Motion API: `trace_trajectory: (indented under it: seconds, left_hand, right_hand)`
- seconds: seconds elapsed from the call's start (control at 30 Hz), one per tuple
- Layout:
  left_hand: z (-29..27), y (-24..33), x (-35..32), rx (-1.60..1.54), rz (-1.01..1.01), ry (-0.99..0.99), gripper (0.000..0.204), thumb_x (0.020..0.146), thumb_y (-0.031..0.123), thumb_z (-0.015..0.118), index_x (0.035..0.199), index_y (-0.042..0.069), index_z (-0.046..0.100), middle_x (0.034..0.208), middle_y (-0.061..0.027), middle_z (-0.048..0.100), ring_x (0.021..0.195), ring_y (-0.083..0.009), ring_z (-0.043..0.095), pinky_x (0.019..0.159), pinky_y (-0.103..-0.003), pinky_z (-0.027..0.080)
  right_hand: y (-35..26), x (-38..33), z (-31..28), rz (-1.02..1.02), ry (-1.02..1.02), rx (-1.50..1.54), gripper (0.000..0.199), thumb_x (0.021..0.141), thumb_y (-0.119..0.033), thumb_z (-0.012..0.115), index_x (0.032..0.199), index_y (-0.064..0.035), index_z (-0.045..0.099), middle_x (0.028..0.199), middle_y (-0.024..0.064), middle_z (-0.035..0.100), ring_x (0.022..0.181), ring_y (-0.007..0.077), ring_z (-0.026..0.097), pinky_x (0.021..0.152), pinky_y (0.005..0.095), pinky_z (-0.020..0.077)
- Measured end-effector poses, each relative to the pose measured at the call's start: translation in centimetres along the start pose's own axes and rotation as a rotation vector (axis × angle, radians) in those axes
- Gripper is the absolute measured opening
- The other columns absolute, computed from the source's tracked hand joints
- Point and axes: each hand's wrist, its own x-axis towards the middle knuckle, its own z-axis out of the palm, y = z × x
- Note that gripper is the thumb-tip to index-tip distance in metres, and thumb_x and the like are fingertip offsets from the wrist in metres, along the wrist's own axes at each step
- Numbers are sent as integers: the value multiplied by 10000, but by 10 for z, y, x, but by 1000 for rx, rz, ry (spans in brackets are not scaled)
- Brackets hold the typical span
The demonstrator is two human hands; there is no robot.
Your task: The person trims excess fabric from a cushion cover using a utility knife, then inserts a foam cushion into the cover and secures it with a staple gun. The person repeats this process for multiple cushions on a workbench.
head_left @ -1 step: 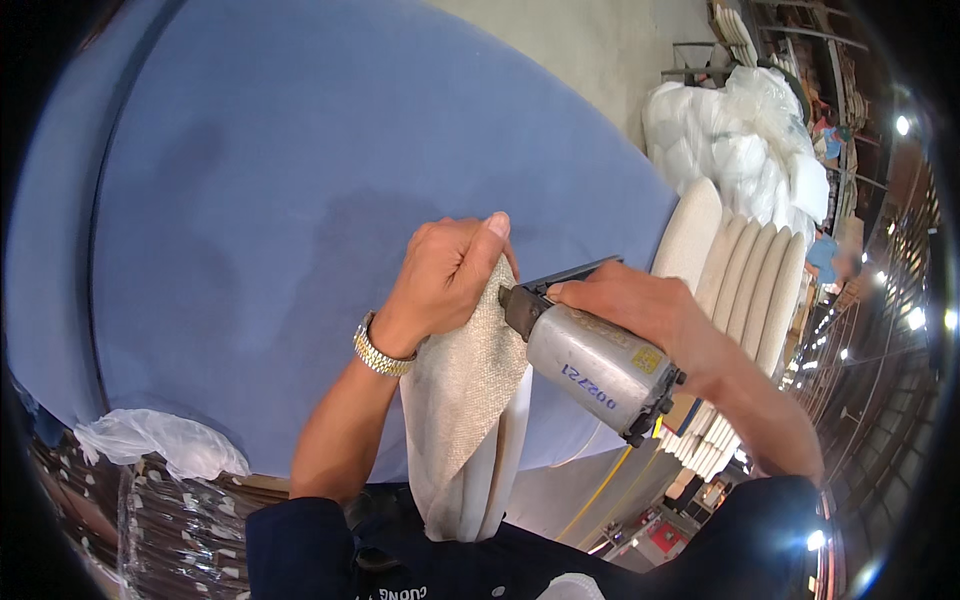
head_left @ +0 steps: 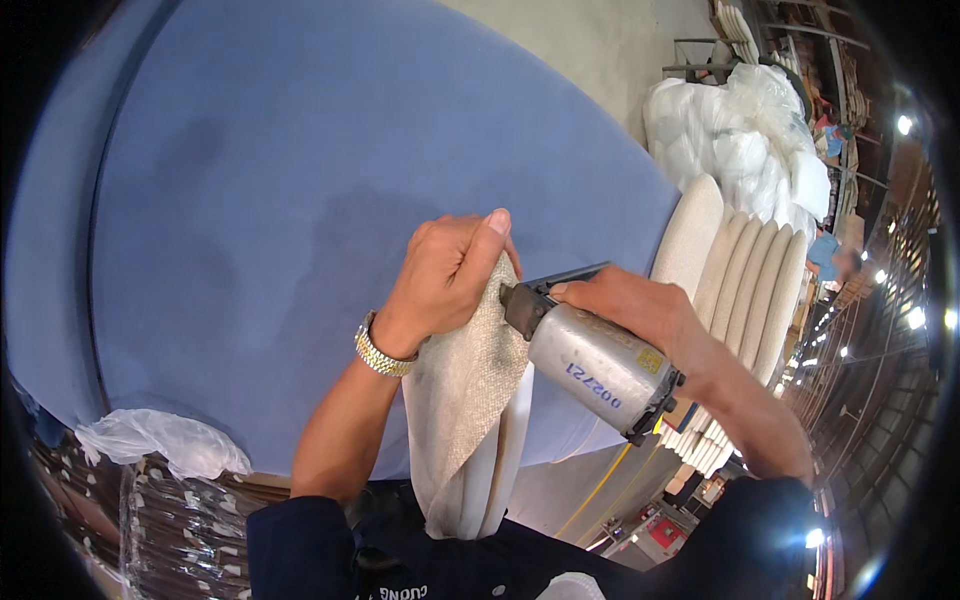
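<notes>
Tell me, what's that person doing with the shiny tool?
A person is pressing the nose of a metal staple gun against a cream fabric-covered panel. The left hand pinches the fabric at the panel's top edge, and the right hand grips the gun. The panel stands on edge over a big blue table. More cream panels are stacked to the right.

Stacked cushions (head_left: pixel 760 290) just right of stapler (head_left: pixel 595 365)

Coarse woven beige cloth (head_left: pixel 470 390); dull scuffed metal stapler (head_left: pixel 598 366); matt blue tabletop (head_left: pixel 280 200)
</notes>
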Motion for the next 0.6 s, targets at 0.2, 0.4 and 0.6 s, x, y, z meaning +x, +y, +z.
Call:
trace_trajectory:
  seconds: [0.2,0.4,0.6]
  left_hand:
    - [1,-3,5,86,80,-19,552,1096,277,405,710,-3,684,624,-88,613,552,-180,474,593,-371,390]
    - [0,-5,11,57,190,23,461,1052,238,476,666,51,647,571,-99,559,555,-247,543,581,-404,418]
    - [-2,-11,7,53,121,-27,431,1022,243,509,647,38,563,559,-82,502,526,-229,468,574,-394,381]
  right_hand:
    - [-8,17,-16,2,-43,-71,754,711,-292,813,1381,-66,550,1110,139,657,990,347,665,814,402,546]
    - [-4,2,3,50,-1,0,833,724,-378,798,1409,2,515,1134,172,664,985,348,685,810,389,546]
    - [0,-7,14,-10,67,-55,730,760,-319,746,1380,17,555,1138,180,663,896,318,712,728,350,570]
